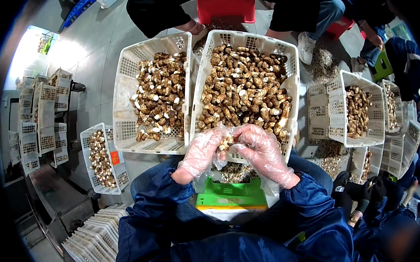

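Both my hands wear clear plastic gloves and meet over the front edge of the right-hand white crate point(292, 139). In the fingers of my left hand point(199, 152) is a small brown and pale mushroom point(226, 142). My right hand point(263, 153) is closed close beside it, thumb and fingers bent together; what they pinch, if anything, is hidden. Brown mushrooms with pale stems point(245, 85) fill that crate. To its left, a second white crate point(124, 102) holds more mushrooms point(159, 93), many showing white cut ends.
Below my hands, between my knees, is a green plastic piece point(231, 193), with trimmings point(235, 172) beyond it. A smaller mushroom crate point(120, 174) stands left, near stacked crates point(95, 239). Opposite, a person sits by a red stool point(225, 8). More crates point(335, 109) and people are at right.
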Demonstrator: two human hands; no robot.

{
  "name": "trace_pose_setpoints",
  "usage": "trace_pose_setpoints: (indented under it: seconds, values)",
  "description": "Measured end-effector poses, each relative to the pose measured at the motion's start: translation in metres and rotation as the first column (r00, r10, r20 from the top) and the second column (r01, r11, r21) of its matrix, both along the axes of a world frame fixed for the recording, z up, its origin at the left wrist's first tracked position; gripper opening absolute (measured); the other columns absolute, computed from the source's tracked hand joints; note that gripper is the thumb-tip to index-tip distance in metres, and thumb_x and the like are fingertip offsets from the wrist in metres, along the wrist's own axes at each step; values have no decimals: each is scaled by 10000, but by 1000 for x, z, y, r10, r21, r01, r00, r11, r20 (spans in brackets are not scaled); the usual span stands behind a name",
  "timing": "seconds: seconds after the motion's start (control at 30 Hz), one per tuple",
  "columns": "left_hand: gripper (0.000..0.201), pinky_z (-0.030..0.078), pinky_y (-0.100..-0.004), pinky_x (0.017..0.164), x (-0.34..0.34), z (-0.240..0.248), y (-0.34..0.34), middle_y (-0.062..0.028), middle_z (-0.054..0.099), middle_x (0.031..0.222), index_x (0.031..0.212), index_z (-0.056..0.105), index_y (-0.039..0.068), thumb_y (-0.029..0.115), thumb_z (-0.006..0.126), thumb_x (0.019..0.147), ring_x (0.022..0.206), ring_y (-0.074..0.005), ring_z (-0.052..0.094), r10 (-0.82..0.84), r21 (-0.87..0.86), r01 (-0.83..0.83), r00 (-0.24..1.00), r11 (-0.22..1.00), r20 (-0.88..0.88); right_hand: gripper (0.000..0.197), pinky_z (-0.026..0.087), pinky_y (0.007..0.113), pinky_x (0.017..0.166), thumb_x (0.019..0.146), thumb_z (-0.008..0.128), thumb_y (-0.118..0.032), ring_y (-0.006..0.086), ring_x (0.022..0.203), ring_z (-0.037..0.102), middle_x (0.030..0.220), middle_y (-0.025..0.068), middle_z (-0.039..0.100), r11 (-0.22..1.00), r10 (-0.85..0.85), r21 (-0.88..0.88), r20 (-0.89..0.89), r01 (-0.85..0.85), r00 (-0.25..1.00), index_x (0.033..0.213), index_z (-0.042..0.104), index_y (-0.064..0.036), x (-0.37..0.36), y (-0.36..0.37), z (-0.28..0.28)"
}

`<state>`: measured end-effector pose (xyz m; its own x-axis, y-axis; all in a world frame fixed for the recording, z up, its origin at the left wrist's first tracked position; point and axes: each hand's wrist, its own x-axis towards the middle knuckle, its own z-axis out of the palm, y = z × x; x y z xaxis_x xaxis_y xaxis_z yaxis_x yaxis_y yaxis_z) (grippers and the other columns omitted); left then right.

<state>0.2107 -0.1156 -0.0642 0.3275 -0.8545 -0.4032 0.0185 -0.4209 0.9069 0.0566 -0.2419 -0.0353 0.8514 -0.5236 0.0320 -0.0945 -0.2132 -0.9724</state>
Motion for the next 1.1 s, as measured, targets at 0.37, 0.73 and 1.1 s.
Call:
trace_pose_setpoints:
  seconds: [0.37,0.73,1.1]
  values:
    - [305,456,-274,530,-10,19,-1,-79,581,802,1073,602,-19,244,481,974,572,-115,559,79,-42,-78,997,996,18,42,472,257,701,816,621,5,109,797,565,893,52,610,987,-18,158,-64,28,998,855,607,17,1,0,-4]
    - [321,474,-294,556,-11,17,0,-115,639,826,1087,621,-2,264,479,975,560,-144,558,-66,-71,97,933,993,353,102,453,249,679,838,621,-40,85,752,557,820,23,629,860,-48,489,-209,146,977,925,644,10,3,0,-9]
    - [368,308,-167,409,0,24,-10,45,507,726,1247,539,70,312,422,997,484,-27,389,160,160,-60,652,985,-741,45,450,287,827,835,622,-33,132,923,556,1027,58,607,875,56,482,-5,-46,998,839,613,11,-2,-9,-6]
